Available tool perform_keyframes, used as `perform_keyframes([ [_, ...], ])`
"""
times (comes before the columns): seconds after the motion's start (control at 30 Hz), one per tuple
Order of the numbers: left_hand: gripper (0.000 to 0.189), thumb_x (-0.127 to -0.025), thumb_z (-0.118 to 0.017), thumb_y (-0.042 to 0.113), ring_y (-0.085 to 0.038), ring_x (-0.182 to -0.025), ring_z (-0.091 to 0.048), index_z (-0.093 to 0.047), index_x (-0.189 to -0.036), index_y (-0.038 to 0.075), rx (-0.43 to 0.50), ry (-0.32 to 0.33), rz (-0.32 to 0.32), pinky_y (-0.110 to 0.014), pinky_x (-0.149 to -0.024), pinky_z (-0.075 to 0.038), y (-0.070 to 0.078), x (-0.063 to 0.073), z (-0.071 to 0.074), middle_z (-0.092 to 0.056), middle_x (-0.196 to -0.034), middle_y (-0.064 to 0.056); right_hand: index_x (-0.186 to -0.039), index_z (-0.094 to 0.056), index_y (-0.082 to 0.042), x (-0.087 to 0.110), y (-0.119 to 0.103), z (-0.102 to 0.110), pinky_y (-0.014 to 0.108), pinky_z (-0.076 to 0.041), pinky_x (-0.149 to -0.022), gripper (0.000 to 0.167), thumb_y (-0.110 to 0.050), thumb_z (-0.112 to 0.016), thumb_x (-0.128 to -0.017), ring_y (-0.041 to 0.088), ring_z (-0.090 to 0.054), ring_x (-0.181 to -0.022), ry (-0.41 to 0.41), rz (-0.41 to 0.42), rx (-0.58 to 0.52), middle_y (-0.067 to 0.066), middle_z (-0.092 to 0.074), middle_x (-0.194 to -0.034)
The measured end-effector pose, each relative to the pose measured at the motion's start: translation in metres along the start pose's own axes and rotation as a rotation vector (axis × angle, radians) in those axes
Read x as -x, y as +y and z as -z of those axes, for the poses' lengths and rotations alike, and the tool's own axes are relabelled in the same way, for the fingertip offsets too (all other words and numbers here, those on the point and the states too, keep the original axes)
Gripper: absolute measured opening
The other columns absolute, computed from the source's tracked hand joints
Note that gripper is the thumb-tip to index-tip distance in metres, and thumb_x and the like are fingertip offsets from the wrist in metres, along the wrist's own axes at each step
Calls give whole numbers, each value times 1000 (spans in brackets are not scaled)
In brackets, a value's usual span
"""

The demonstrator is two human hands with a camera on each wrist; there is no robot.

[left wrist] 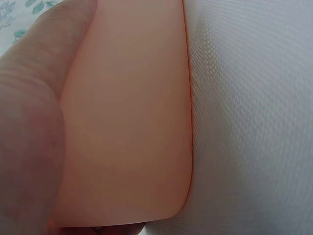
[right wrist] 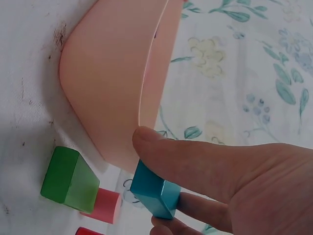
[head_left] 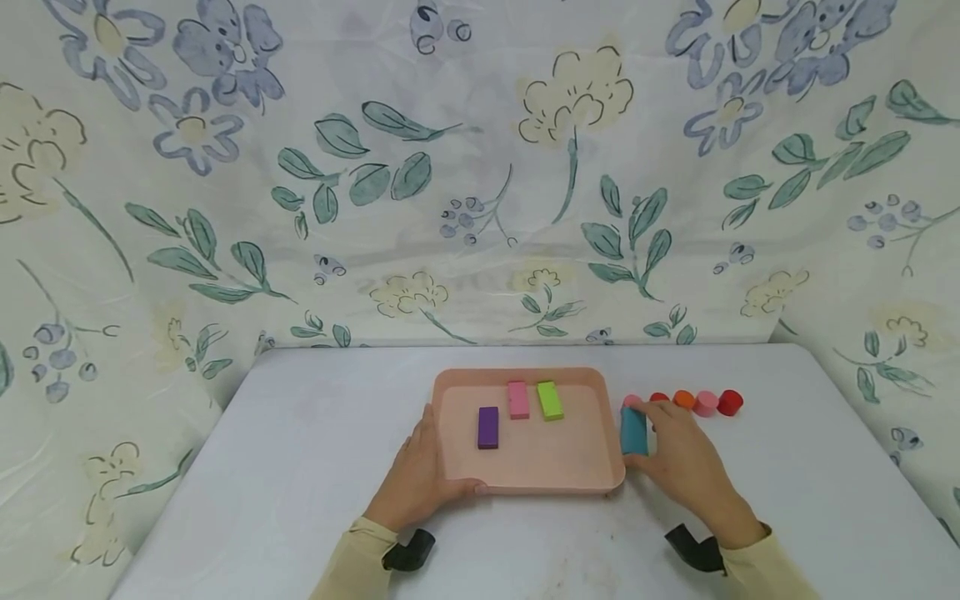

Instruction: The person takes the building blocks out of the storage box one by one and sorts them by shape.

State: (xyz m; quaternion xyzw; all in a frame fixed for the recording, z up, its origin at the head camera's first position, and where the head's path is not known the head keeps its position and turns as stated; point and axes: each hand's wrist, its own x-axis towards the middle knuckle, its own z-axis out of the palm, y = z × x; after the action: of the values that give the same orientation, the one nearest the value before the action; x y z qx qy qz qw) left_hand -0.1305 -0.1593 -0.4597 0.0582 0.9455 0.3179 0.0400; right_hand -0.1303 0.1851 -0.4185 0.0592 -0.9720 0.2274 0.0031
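Note:
A peach-coloured tray [head_left: 555, 467] lies on the white table with a purple block [head_left: 488, 427], a pink block [head_left: 518, 400] and a lime green block [head_left: 550, 401] in it. My left hand [head_left: 417, 477] grips its front left corner, fingers along the left side and thumb along the front wall. Just outside the tray's right rim, my right hand [head_left: 686, 462] pinches a blue block [head_left: 633, 431] between thumb and fingers. Seen from the right wrist, that blue block [right wrist: 155, 190] is held above the table, the thumb tip close by the rim.
Several round pieces stand in a row right of the tray, among them an orange cylinder [head_left: 683, 399], a pink cylinder [head_left: 706, 404] and a red cylinder [head_left: 731, 402]. A green block [right wrist: 70, 175] sits beside the tray in the right wrist view. Floral cloth [head_left: 480, 250] hangs behind the table.

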Motion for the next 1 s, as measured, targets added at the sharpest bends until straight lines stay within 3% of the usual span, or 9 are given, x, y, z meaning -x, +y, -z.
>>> perform_keyframes([
  [0.7,140,-67,-86,62,-43,-144,-32,-4,-157,-8,5,-5,-6,-57,-116,-29,-1,-1,0,-21,-162,-26,-136,-55,6,-6,15,3,61,-52,-90,73,-14,-90,-75,48,-50,-119,-28,-45,71,33,-52,-134],
  [1.0,140,-68,-85,62,-44,-144,-31,-4,-156,-10,-6,-10,-17,-58,-116,-28,-2,-2,-2,-21,-161,-28,-133,-55,8,-6,23,1,61,-52,-90,71,-10,-89,-74,45,-52,-113,-10,-33,86,31,-56,-130],
])
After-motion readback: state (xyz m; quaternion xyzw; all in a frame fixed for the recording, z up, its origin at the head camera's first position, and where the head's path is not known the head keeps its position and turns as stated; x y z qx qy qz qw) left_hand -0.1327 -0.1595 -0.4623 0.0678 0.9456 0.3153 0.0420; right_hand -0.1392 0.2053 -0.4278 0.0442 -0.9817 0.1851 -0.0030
